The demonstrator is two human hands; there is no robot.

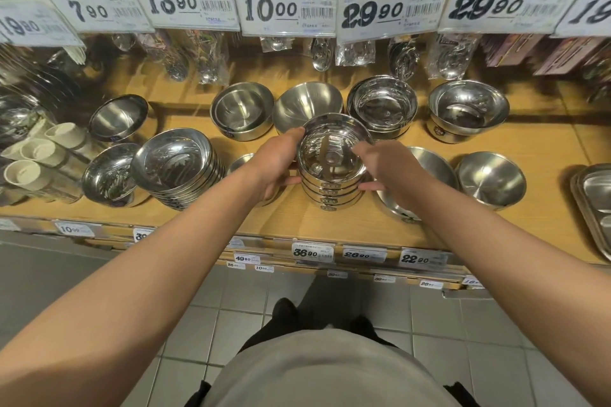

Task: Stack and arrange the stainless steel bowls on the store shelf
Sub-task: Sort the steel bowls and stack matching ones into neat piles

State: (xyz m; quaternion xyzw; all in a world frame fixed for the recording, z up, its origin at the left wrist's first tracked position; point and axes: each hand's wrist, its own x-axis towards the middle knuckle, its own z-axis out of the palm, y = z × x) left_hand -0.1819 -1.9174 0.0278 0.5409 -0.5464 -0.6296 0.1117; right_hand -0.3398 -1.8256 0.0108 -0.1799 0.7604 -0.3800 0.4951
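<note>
Stainless steel all over this wooden shelf (pixel 330 221), and the stack of bowls (pixel 332 172) being handled sits near the front edge, roughly in the middle, with both hands around it. The left hand (pixel 277 165) cups the left side, fingers curled up along the wall and thumb low against the lower bowls. The right hand (pixel 386 172) is on the other side, thumb touching the lower rims, fingers reaching toward the top rim; they're blurry, so I can't tell how firmly it has hold. My guess on handling: thin polished steel, so stiff and fairly light per bowl, but several nested ones add up, and the mirror finish looks slippery. I'd grip low on the sides with both hands, under a rim, not just the top bowl, since the nested ones could slide apart or tip. Dents and clatter are the risk, not breakage. Neighbours are close: a tilted stack (pixel 175 168) to the left, and a wide single bowl (pixel 429 168) just right.
</note>
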